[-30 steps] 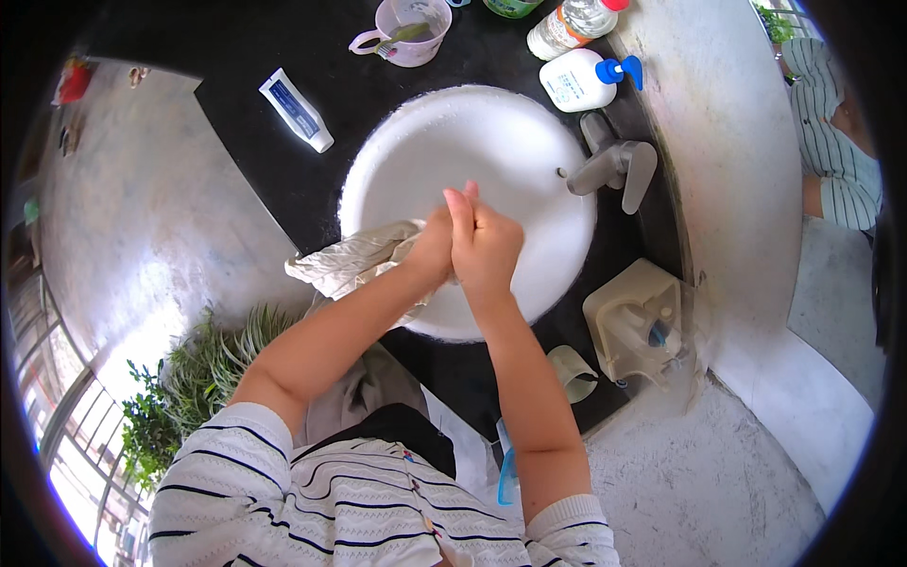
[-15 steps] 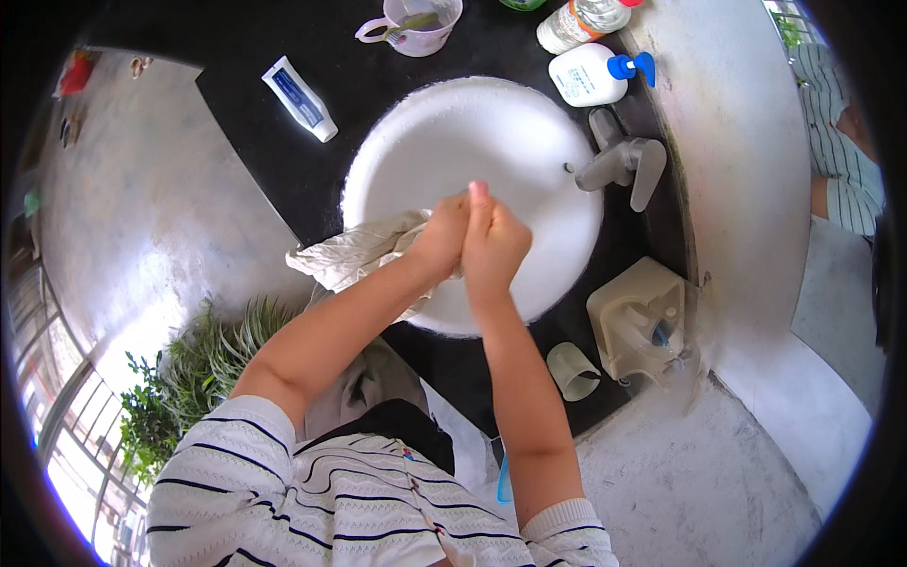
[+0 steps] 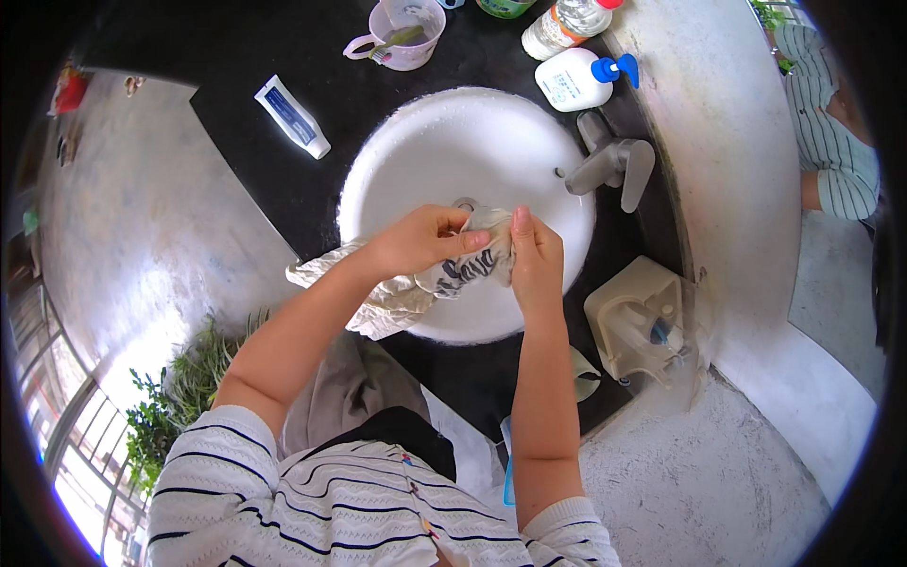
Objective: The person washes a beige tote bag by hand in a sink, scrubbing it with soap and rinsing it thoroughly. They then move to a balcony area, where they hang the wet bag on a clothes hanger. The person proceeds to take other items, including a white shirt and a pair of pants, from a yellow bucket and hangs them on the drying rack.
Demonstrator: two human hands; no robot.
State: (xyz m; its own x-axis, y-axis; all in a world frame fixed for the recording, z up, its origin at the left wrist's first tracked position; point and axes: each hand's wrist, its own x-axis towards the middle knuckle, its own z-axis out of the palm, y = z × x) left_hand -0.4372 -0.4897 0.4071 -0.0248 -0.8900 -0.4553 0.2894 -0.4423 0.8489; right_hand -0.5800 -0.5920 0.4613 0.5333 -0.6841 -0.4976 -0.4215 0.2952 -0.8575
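A wet-looking cream cloth (image 3: 390, 304) with dark printing is stretched between my hands over the near part of the white round sink (image 3: 491, 137). My left hand (image 3: 420, 244) grips it with thumb and fingers, the thumb lying on the printed part. At the cloth's right end, my right hand (image 3: 537, 267) is closed on it with the thumb pointing up. The rest of the cloth hangs bunched under my left wrist, across the sink's near left rim. Just beyond my fingers, the metal drain (image 3: 466, 203) shows in part.
A grey metal faucet (image 3: 614, 170) stands at the sink's right, below a white pump bottle (image 3: 576, 80) and a clear bottle (image 3: 565, 28). A toothpaste tube (image 3: 291, 118) and pink cup (image 3: 406, 38) lie beyond the sink. A beige plastic container (image 3: 631, 307) sits at the near right.
My hands were pressed together around the cloth; now they are apart, with the printed part spread between them. The right hand has moved right and nearer to me.
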